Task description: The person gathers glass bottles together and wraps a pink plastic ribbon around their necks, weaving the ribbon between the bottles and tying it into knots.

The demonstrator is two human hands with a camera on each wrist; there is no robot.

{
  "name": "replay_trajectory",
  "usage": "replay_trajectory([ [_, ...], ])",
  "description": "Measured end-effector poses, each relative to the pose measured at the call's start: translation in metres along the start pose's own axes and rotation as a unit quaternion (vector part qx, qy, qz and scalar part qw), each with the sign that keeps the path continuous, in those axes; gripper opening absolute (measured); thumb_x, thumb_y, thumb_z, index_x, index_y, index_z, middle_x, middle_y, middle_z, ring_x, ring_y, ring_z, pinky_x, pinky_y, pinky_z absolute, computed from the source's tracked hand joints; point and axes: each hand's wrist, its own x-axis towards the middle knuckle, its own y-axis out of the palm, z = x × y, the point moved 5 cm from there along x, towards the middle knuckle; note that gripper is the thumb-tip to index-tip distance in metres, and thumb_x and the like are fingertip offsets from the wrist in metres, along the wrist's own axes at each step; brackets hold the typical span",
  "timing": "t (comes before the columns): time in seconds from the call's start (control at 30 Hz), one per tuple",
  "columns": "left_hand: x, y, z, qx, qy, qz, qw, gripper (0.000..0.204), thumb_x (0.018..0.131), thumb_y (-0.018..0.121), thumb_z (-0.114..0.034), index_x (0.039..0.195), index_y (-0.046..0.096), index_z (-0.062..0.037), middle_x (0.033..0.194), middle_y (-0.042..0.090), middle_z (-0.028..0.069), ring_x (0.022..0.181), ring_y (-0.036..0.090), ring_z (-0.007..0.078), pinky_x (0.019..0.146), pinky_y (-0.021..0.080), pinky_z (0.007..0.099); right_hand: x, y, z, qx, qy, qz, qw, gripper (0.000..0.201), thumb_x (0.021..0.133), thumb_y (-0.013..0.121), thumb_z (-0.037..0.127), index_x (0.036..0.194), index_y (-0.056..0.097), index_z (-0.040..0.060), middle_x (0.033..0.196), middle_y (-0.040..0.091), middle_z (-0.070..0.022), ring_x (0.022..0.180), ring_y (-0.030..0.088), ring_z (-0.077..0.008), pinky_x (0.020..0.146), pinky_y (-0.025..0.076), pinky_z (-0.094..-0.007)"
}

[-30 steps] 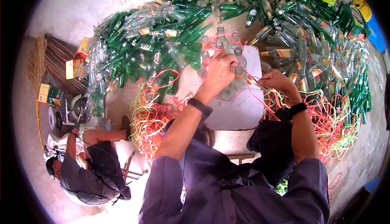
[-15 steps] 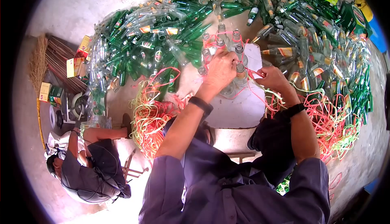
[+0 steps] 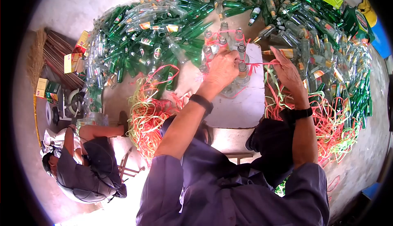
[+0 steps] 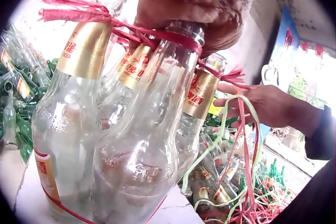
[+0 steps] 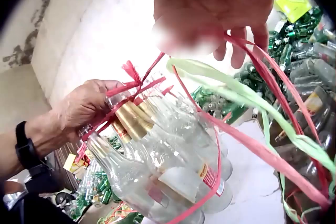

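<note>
My left hand point(image 3: 223, 70) grips a bottle neck in an upright cluster of clear glass bottles point(image 5: 163, 155) on a white board point(image 3: 245, 111). Red twine point(image 4: 178, 39) circles the necks, with frayed ends sticking out, and another strand runs round the lower bodies. To the right of the cluster, my right hand point(image 3: 288, 72) has its fingers extended, a red strand stretched between it and the bottles. Red and pale green strands point(image 5: 262, 103) hang from that hand in the right wrist view. The thumb's hold is blurred there.
Green and clear bottles point(image 3: 153, 25) lie heaped around the far side and right. Tangled twine piles point(image 3: 149, 123) flank my legs. Another person point(image 3: 88, 164) sits at the left, near cartons point(image 3: 73, 62) and a broom point(image 3: 37, 58).
My right hand has gone from curled fingers close to the bottles to extended fingers slightly farther right and higher, drawing the red strand straighter. My left hand stays on the bottles.
</note>
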Motion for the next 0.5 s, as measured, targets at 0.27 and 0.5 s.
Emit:
replay_trajectory([
  [0.27,-0.001,0.001,0.002,0.001,-0.030,0.001,1.000,0.005,0.083,0.062,-0.006,0.085,0.065,-0.0028,0.084,0.063,0.0172,0.091,0.061,0.0384,0.081,0.051,0.0479,-0.005,-0.035,-0.009,-0.167,0.065,-0.102,0.978,0.049,0.092,0.056,0.009,0.140,0.051,0.0173,0.107,0.070,-0.0177,0.091,0.067,-0.0411,0.079,0.054,-0.0474],
  [0.5,-0.001,0.001,0.003,-0.014,-0.055,0.016,0.998,0.006,0.084,0.061,-0.006,0.086,0.065,-0.0023,0.089,0.065,0.0187,0.092,0.062,0.0387,0.080,0.051,0.0484,-0.043,-0.135,-0.049,-0.354,0.040,-0.142,0.923,0.047,0.092,0.057,0.013,0.139,0.054,0.0159,0.102,0.071,-0.0178,0.089,0.069,-0.0397,0.075,0.053,-0.0494],
])
